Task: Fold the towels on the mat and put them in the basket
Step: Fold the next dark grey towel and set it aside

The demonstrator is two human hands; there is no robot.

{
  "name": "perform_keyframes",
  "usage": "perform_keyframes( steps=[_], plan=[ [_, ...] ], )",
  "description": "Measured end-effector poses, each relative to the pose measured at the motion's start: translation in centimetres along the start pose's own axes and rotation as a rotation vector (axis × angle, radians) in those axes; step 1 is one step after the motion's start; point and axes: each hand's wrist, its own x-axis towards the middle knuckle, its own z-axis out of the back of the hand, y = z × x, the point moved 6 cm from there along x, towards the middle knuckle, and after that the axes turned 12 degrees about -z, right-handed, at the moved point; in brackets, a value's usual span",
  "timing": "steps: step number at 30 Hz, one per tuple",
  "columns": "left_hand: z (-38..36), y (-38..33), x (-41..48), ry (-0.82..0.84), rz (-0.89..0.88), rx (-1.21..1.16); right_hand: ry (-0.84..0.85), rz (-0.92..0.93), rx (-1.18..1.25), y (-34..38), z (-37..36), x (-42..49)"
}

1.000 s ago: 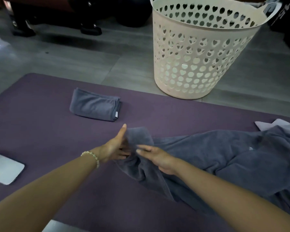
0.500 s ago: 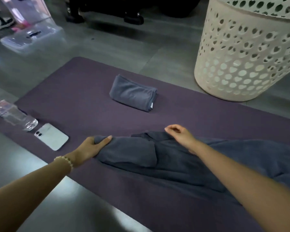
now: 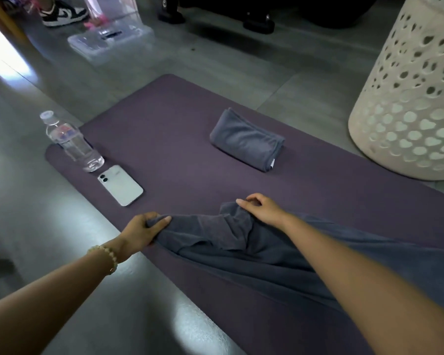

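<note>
A large dark grey towel [image 3: 241, 242] lies rumpled across the purple mat [image 3: 169, 139], running off to the right under my right arm. My left hand [image 3: 144, 229] grips its near-left corner at the mat's front edge. My right hand [image 3: 261, 208] pinches the far corner, fingers curled on the cloth. A small grey towel [image 3: 246, 139] lies folded on the mat beyond my hands. The cream basket [image 3: 407, 111] with heart-shaped holes stands on the floor at the right, just past the mat.
A clear water bottle [image 3: 69, 142] stands at the mat's left end, with a white phone [image 3: 121, 185] lying face down beside it. On the grey floor beyond are a clear plastic box [image 3: 110, 42] and a shoe [image 3: 62, 14].
My hands have drawn apart along the towel's end, left hand toward the mat's front edge, spreading the cloth. The view has swung left, bringing the bottle and phone into sight.
</note>
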Motion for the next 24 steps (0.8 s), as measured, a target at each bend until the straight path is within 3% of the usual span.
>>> perform_keyframes(
  steps=[4,9,15,19,24],
  plan=[
    [-0.7,0.6,-0.5,-0.066,0.047,-0.204,-0.076,-0.007,-0.427,1.4,-1.4,0.8],
    [-0.1,1.5,0.0,-0.129,0.068,-0.371,0.021,0.220,-0.021,5.0,-0.2,0.0],
    [3.0,0.0,2.1,-0.415,-0.011,-0.356,-0.300,0.509,0.086,14.9,10.2,0.0],
    [5.3,-0.8,4.4,-0.509,-0.073,-0.296,-0.453,0.426,0.184,18.1,14.3,3.3],
    [5.3,0.2,7.6,-0.458,-0.028,-0.272,-0.450,0.275,0.301,17.8,14.1,8.6]
  ],
)
